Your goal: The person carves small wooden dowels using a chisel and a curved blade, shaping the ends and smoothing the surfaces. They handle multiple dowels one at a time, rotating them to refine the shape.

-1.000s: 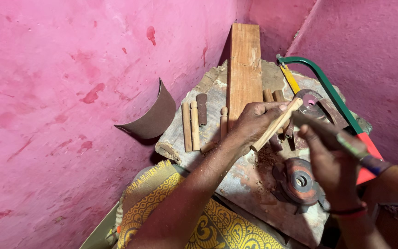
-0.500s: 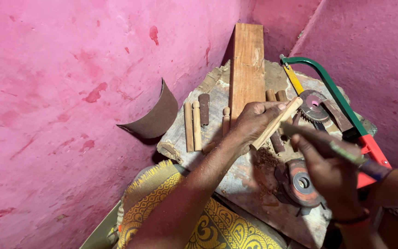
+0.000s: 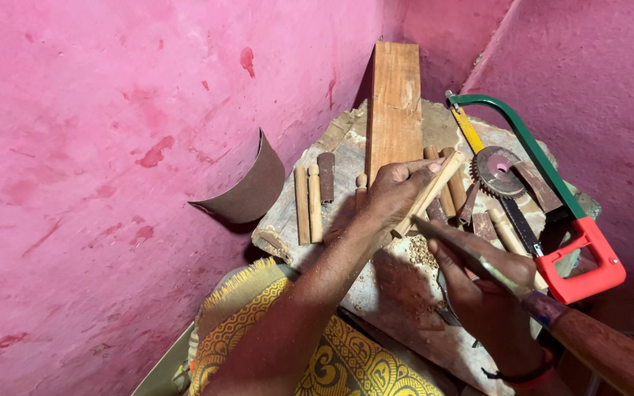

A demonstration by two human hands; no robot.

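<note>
My left hand (image 3: pixel 394 192) grips a pale wooden stick (image 3: pixel 430 192), held slanted over a rough wooden work block (image 3: pixel 288 220). In my right hand (image 3: pixel 482 282) is a long chisel-like tool with a dark metal blade (image 3: pixel 449 240) and a reddish wooden handle (image 3: pixel 599 348). The blade's tip touches the lower end of the stick. Wood shavings (image 3: pixel 420 253) lie on the block just under the stick.
A wooden plank (image 3: pixel 394 103) leans at the back. Turned wooden pegs (image 3: pixel 307 202) lie on the block's left. A hacksaw with green frame and red handle (image 3: pixel 563 198), a toothed round saw blade (image 3: pixel 498 171) and short wood pieces sit on the right. Curved brown sandpaper (image 3: pixel 247 187) leans on the pink wall. Yellow patterned cloth (image 3: pixel 273 345) covers my lap.
My right hand has slid its tool down and left, bringing the blade tip against the stick's lower end. My left hand has kept the stick in about the same place.
</note>
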